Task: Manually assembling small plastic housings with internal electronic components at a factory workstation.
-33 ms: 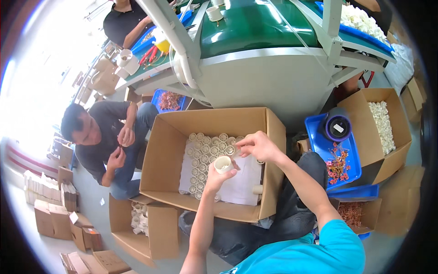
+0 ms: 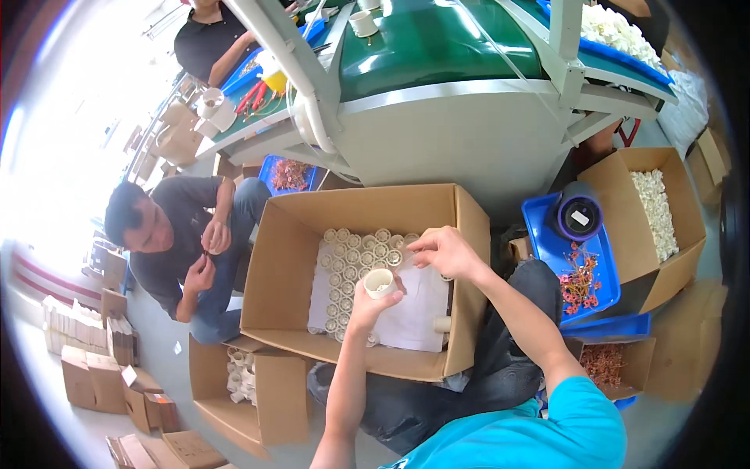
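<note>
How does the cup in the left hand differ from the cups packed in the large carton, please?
The held cup is gripped by the left hand; the packed cups rest inside the large carton. The held cup looks larger, perhaps being nearer the camera; the packed cups look smaller. Both are off-white with round mouths.

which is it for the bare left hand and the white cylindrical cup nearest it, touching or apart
Touching. The head view shows the bare left hand gripping the white cylindrical cup, with its thumb against the cup's lower side.
</note>
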Tool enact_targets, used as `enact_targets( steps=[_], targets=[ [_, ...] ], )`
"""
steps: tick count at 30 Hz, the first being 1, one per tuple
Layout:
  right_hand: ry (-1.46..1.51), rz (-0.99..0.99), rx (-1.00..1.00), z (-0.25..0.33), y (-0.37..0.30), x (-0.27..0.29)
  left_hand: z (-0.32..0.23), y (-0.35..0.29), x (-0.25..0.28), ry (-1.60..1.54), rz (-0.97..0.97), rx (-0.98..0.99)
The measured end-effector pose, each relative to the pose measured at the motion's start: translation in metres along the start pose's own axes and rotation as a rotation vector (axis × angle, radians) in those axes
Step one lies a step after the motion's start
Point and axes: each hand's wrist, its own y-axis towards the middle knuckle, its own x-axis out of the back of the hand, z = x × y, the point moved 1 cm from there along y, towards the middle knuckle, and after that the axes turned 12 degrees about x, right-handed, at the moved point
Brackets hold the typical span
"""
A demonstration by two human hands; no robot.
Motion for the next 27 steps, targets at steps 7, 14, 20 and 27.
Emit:
enact_targets(
  steps=[7, 14, 20, 27],
  targets=[
    [-0.154, -0.123, 0.216, -0.005, -0.008, 0.002, -0.007, 0.012, 0.001, 0.67, -0.346, -0.491],
    [-0.233, -0.261, 0.599, 0.02, -0.023, 0.0, -0.004, 0.017, 0.002, 0.778, -0.618, -0.558],
    [-0.111, -0.221, 0.571, 0.009, -0.022, -0.023, 0.0, 0.016, 0.0, 0.752, -0.588, -0.532],
    [-0.208, -0.202, 0.566, 0.005, -0.022, -0.027, -0.001, 0.015, -0.006, 0.747, -0.573, -0.532]
  ],
)
